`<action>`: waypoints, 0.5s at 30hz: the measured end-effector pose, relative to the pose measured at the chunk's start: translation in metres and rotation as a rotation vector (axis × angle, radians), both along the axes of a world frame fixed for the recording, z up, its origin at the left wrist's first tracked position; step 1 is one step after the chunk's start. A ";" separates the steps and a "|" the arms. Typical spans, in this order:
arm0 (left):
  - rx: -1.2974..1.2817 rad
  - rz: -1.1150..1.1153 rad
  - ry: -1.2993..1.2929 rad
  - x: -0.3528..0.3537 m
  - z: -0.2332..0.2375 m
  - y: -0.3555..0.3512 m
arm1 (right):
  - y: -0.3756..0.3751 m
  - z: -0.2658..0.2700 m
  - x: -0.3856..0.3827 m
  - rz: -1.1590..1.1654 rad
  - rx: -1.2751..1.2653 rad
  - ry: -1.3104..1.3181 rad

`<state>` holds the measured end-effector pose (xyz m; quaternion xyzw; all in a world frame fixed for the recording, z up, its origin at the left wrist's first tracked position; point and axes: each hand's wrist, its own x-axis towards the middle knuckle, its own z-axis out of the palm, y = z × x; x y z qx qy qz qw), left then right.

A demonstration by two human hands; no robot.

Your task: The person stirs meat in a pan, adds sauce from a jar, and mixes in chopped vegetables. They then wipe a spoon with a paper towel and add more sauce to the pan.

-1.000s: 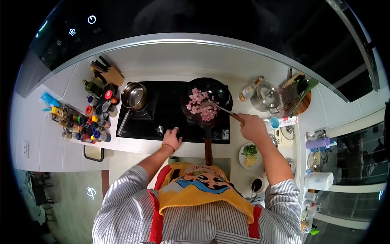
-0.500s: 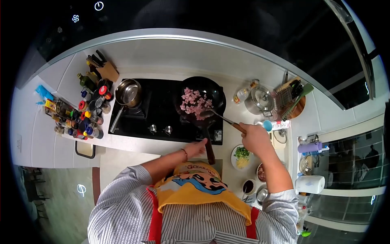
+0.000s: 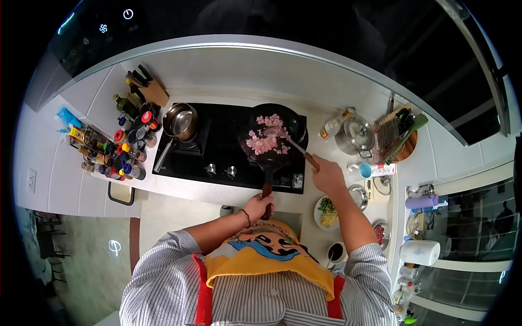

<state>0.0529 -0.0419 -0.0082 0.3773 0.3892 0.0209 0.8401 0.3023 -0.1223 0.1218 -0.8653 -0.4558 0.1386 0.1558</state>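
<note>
1. My left hand (image 3: pixel 258 205) is closed around the end of the wok handle (image 3: pixel 266 190), which juts past the counter edge toward my apron. I judge that a nudge from my body could tilt the pan.
2. My right hand (image 3: pixel 327 175) is wrapped round the spatula (image 3: pixel 296 146) shaft, near the plate of chopped greens (image 3: pixel 328 212). A dropped elbow could knock that plate.
3. The diced pink meat (image 3: pixel 265 142) lies in the black wok (image 3: pixel 288 122) on the right side of the hob (image 3: pixel 223 136). A hard push could flick pieces over the rim.
4. The spatula's blade blends into the meat, so I cannot see its edge. I cannot tell whether the burner is lit, and the spice jars (image 3: pixel 117 155) at far left are too small to read.
</note>
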 end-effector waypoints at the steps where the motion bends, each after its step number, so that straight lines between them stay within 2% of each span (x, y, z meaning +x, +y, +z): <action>1: 0.009 -0.020 0.009 -0.004 0.003 0.004 | 0.010 -0.008 -0.004 -0.008 0.004 0.002; 3: 0.011 -0.045 0.009 -0.008 -0.004 0.011 | 0.025 -0.022 -0.014 -0.105 0.100 0.017; 5: 0.011 -0.066 0.011 -0.015 -0.009 0.020 | 0.016 -0.017 -0.022 -0.061 0.063 0.018; 7: -0.008 -0.118 -0.032 -0.020 -0.006 0.028 | 0.000 0.012 -0.030 -0.012 0.017 0.015; 9: -0.011 -0.131 0.007 -0.023 0.001 0.034 | -0.022 0.052 -0.031 0.113 -0.080 -0.144; 12: -0.013 -0.152 0.033 -0.025 0.004 0.039 | -0.026 0.085 -0.044 0.095 -0.200 -0.166; 15: -0.014 -0.194 0.030 -0.027 0.009 0.045 | 0.000 0.024 -0.031 0.088 -0.124 -0.210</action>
